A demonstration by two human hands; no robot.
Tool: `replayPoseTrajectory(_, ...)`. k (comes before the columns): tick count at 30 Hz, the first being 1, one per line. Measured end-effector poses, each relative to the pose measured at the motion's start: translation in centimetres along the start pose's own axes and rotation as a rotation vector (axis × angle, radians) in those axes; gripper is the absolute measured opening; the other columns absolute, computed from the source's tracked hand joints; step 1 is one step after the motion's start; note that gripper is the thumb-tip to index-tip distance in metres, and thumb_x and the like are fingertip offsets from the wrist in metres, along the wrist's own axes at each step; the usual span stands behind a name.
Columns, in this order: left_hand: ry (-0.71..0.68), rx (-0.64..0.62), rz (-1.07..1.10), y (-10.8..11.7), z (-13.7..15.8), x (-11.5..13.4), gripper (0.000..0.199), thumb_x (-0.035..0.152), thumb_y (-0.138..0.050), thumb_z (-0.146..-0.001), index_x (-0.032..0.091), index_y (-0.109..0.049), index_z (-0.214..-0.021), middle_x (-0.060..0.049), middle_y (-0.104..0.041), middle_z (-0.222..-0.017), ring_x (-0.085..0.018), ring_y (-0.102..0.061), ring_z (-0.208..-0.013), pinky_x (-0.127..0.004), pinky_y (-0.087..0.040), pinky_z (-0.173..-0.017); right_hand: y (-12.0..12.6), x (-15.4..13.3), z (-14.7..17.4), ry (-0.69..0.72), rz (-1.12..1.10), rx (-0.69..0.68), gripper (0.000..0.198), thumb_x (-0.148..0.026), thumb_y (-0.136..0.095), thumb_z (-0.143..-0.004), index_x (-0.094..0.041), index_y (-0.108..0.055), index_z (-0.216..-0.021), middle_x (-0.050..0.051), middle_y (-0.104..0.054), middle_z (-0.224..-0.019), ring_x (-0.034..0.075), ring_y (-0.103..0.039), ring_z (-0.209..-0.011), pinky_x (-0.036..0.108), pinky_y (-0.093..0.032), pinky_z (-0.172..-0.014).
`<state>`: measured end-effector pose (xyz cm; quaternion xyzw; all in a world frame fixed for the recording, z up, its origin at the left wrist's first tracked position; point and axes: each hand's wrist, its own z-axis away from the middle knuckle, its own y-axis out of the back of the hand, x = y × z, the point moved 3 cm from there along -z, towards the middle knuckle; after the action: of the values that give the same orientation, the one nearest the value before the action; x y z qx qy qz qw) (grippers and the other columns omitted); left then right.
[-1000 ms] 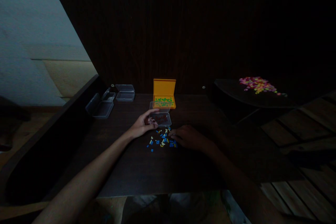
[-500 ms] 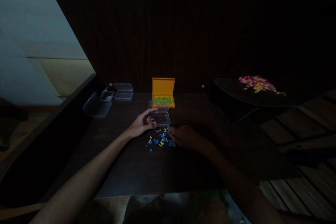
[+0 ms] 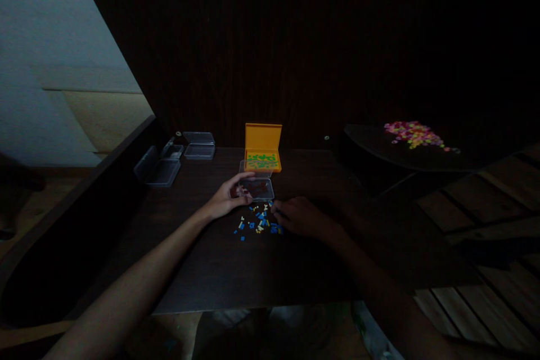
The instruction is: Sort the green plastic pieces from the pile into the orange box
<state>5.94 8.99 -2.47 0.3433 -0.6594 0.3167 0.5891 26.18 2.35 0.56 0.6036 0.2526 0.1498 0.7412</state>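
Observation:
My left hand (image 3: pixel 231 197) grips the left side of a clear plastic box (image 3: pixel 264 189) whose lid stands raised; dark reddish bits show inside. Just in front of the box, small blue, yellow and pale building-brick pieces (image 3: pixel 262 223) lie scattered on the dark table. My right hand (image 3: pixel 295 215) rests at the right edge of these pieces, fingers bent together and in shadow. Whatever its fingertips hold, if anything, is too dark to make out. Behind the clear box stands an open orange box (image 3: pixel 263 138) with green pieces in its base.
Several open clear cases stand at the back left, among them one case (image 3: pixel 163 173) by the side panel and another (image 3: pixel 199 151) near the back wall. A heap of pink and yellow bits (image 3: pixel 415 134) lies on a dark raised surface (image 3: pixel 367 140) at the right.
My right hand has shifted very slightly right and up beside the pieces. The left hand keeps its grip on the clear box. The whole view has tilted a little.

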Motion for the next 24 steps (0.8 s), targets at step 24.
replayPoseTrajectory(24, -0.016, -0.009, -0.01, -0.05, -0.04, -0.05, 0.063, 0.022, -0.076, -0.07, 0.021, -0.052, -0.129, -0.01, -0.055, -0.128, -0.011, -0.056, -0.079, -0.032, -0.049, -0.079, -0.21, 0.4, 0.21, 0.065, -0.077, 0.048, 0.021, -0.028, -0.049, -0.093, -0.021, -0.068, -0.1, 0.005, -0.074, -0.088, 0.016, -0.066, -0.076, 0.025, -0.035, -0.067)
